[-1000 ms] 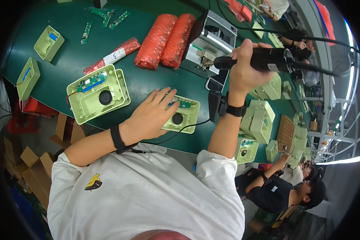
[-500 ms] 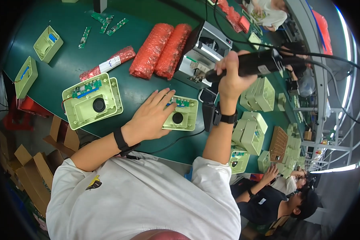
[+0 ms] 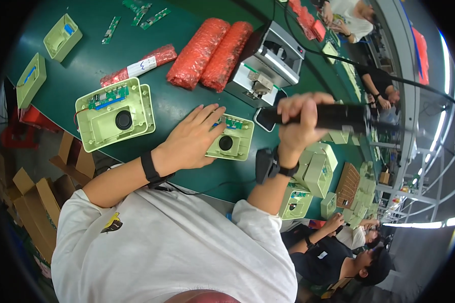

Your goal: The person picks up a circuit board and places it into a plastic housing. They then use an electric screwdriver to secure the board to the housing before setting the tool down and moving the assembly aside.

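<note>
My right hand [image 3: 303, 118] is wrapped round a black electric screwdriver [image 3: 341, 117], held sideways in the air with its blunt end pointing left. Below that end lies a phone-like flat object [image 3: 264, 121], partly covered. My left hand [image 3: 189, 134] rests flat with fingers stretched over the left edge of a pale green plastic housing [image 3: 243, 146]. Inside this housing sit a green circuit board [image 3: 235, 122] and a round black speaker [image 3: 226, 143]. The fingers partly hide the board's left end. A screw feeder-like silver and black machine [image 3: 260, 70] stands beyond the housing.
Another green housing [image 3: 101, 139] stands left, with smaller green shells [image 3: 63, 43] behind it. Red bubble-wrap rolls [image 3: 199, 53] and loose circuit boards [image 3: 111, 30] lie farther back. Stacked housings [image 3: 316, 171] stand right. Cables hang overhead; a co-worker [image 3: 328, 257] sits at the right.
My right hand has brought the screwdriver away from the machine, rightward and nearer to me. My left hand stays on the housing. The whole view has shifted slightly.
</note>
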Demonstrator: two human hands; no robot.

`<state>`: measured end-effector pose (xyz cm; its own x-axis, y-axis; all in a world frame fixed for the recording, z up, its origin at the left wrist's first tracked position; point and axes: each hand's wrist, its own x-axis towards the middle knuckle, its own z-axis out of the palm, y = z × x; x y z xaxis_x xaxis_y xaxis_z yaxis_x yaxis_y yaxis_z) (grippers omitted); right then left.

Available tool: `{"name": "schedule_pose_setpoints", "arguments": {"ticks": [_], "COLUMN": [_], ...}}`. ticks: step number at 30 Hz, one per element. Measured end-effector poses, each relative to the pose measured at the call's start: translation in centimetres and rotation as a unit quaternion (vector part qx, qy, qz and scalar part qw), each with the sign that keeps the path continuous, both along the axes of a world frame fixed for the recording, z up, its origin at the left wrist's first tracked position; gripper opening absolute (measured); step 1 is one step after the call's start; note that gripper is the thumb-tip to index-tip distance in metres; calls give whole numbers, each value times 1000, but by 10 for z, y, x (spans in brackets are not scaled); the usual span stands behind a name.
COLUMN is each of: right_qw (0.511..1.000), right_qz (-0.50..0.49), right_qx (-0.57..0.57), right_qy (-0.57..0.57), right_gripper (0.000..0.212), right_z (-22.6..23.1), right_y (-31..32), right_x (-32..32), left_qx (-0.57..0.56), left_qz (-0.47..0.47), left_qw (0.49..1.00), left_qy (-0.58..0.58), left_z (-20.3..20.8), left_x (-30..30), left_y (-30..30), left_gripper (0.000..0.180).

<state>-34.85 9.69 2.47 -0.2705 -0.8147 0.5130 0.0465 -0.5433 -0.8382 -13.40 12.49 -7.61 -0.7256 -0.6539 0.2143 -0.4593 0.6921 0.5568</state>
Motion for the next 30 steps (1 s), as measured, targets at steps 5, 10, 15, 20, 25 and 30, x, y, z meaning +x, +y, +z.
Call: {"name": "schedule_pose_setpoints", "arguments": {"ticks": [5,10,15,20,25,30], "right_qw": [999,999,999,998,999,990], "right_qz": [7,2,15,16,4,-47], "right_qx": [-1,16,10,0,-6,-117], "right_qy": [37,44,35,67,43,56], "right_gripper": [21,22,23,23,21,19], "right_z": [-19,-33,-37,-40,-20,18], "right_y": [30,31,31,34,24,-19], "right_x": [3,5,5,10,4,5], "left_qx": [2,-11,10,59,163,212], "left_qz": [-2,0,2,26,45,-28], "left_qw": [1000,1000,1000,995,966,948], "left_qy": [1,2,9,72,195,236], "left_z": [2,0,-1,-2,-25,-33], "left_x": [-1,-2,-3,-1,-1,-7], "left_y": [0,1,1,4,10,8], "left_gripper": [83,83,79,93,119,135]}}
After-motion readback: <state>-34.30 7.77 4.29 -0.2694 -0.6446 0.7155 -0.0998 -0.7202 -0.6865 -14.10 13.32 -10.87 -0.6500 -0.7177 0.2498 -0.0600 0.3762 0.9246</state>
